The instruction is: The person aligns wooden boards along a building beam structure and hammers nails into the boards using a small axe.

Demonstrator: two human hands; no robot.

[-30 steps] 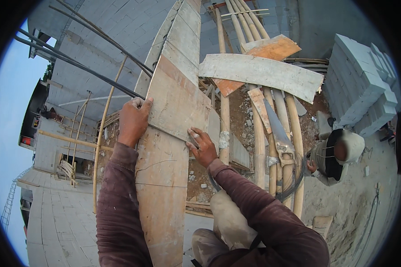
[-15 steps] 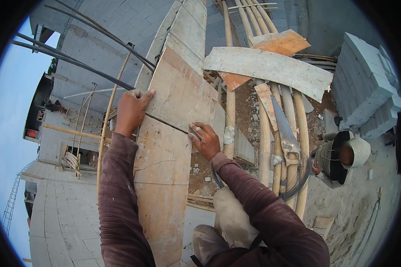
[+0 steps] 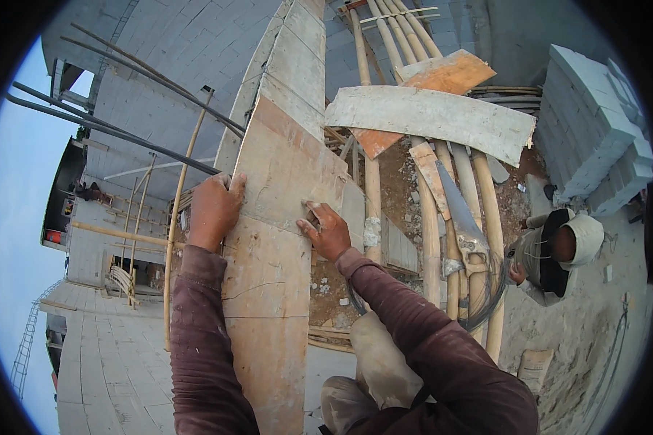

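An upper plywood board (image 3: 290, 163), tan and stained, lies end to end with a lower plywood board (image 3: 265, 279), a thin seam between them. At the upper board's left edge, my left hand (image 3: 214, 212) is closed round the edge, its thumb up along the top. My right hand (image 3: 326, 230) is at the upper board's lower right corner, with bent fingers and thumb pressed against the wood. That corner is partly hidden under the hand. The lower board runs down between my left forearm and my knees.
Bamboo poles (image 3: 429, 246) run along the right, bearing a handsaw (image 3: 461, 210), a coil of wire (image 3: 495, 290) and a long pale board (image 3: 428, 112). Dark steel bars (image 3: 134, 134) jut in from the left. A person (image 3: 559, 250) and stacked pale blocks (image 3: 595, 138) are farther right.
The dark gap between the two boards has narrowed to a thin seam. Both hands have moved slightly down with the upper board; my view has shifted a little.
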